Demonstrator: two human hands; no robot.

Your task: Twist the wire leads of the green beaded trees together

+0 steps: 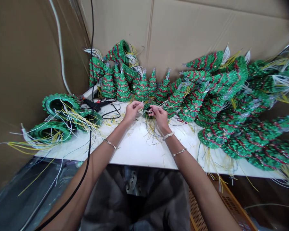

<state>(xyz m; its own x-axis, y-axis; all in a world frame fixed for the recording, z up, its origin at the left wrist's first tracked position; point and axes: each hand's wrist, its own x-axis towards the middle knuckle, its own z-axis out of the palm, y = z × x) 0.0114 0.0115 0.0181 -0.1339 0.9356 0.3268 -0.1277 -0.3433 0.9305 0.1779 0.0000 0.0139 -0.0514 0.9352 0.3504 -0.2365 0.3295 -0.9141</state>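
Left hand (133,110) and right hand (159,117) sit close together, fingers nearly closed in a pinch, each gripping thin pale wires (144,110) that run to a small dark piece (148,109) between them, too small to make out. Cut wire scraps (152,130) litter the white surface (139,150) below. Green beaded Christmas-tree cones (122,86) with red garlands stand at twelve o'clock, more cones (221,109) lie heaped at two o'clock, and others (55,107) lie on their sides at ten o'clock, hollow bases showing, wire tails spilling.
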